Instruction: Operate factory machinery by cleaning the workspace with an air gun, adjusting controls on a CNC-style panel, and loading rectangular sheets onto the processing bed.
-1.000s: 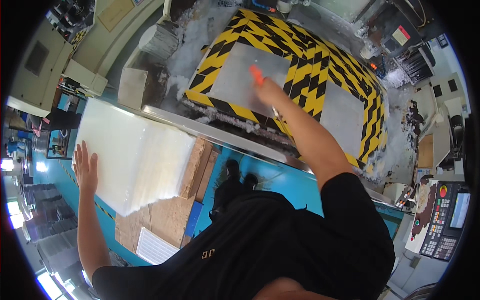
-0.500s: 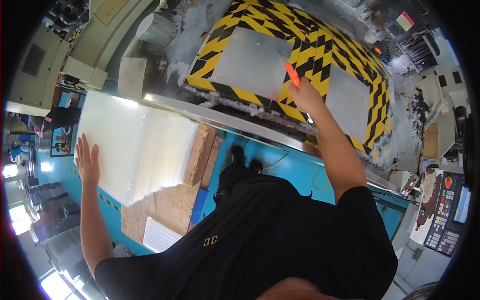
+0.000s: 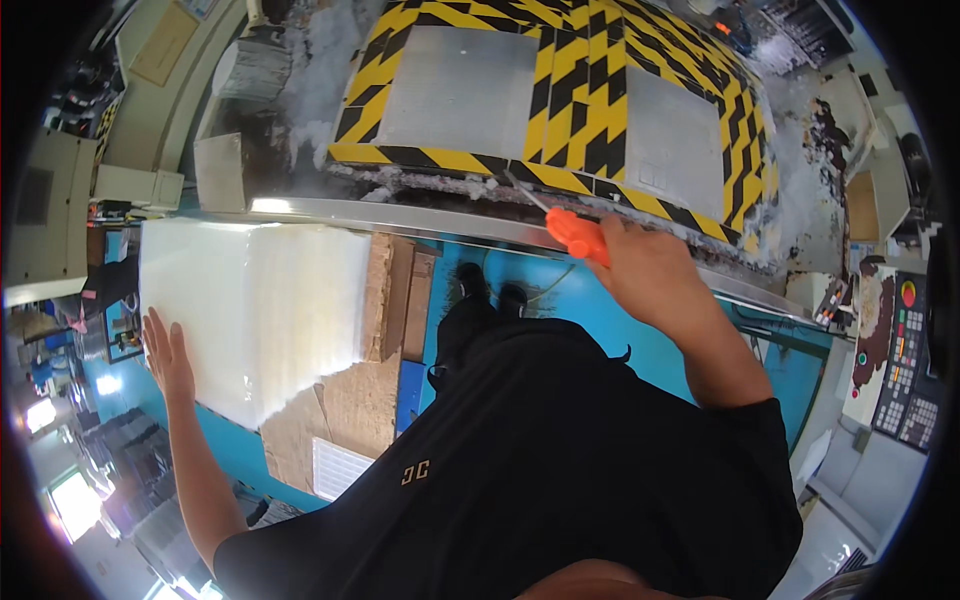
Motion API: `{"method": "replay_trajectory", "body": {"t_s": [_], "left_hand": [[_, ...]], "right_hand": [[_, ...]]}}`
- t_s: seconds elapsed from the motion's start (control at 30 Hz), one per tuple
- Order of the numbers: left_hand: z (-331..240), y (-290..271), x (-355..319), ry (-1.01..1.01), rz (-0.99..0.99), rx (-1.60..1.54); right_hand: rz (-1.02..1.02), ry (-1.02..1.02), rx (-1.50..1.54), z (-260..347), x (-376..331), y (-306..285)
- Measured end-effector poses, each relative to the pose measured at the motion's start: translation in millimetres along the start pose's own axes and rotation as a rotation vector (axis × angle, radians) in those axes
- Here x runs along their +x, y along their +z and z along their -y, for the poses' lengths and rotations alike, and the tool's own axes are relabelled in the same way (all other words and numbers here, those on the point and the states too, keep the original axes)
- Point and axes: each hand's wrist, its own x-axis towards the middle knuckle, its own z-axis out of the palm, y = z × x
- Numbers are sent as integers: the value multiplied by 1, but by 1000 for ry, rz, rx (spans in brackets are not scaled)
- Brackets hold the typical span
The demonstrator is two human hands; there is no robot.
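The orange-handled screwdriver [image 3: 575, 232] sits clenched in our right hand [image 3: 645, 275], its thin shaft aimed at the debris-lined edge of the yellow-and-black striped platform [image 3: 575, 110] on the far side, likely to reach that seam. Our left hand [image 3: 168, 352] lies flat, fingers spread, on the white block [image 3: 250, 310] at the left, seemingly for support.

One white block [image 3: 250, 310]; one orange-handled screwdriver [image 3: 570, 228]; two grey panels [image 3: 455, 90]; two hands [image 3: 168, 352].
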Motion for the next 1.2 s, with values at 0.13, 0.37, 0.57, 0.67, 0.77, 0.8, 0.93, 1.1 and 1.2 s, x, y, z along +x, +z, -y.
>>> {"method": "replay_trajectory", "body": {"t_s": [0.13, 0.37, 0.57, 0.67, 0.77, 0.8, 0.93, 1.1, 1.2], "left_hand": [[1, 1, 1, 33, -14, -49], [9, 5, 5, 104, -31, -82], [14, 5, 5, 112, -36, -89], [9, 5, 7, 102, -24, -85], [12, 6, 9, 106, -19, -84], [10, 6, 11, 87, -19, -81], [8, 3, 8, 114, -27, -103], [2, 2, 5, 55, -21, -110], [10, 5, 3, 71, -27, -105]], "right_hand": [[36, 129, -20, -22, -27, -12], [56, 244, -90, -59, -69, -9], [127, 452, -50, -79, -91, -13], [117, 490, -54, -99, -104, -6], [150, 589, -74, -125, -112, 5], [151, 607, -77, -136, -116, 9], [173, 757, -64, -170, -118, 17], [140, 736, -15, -152, -77, 38], [77, 592, 107, -130, -29, 48]]}}
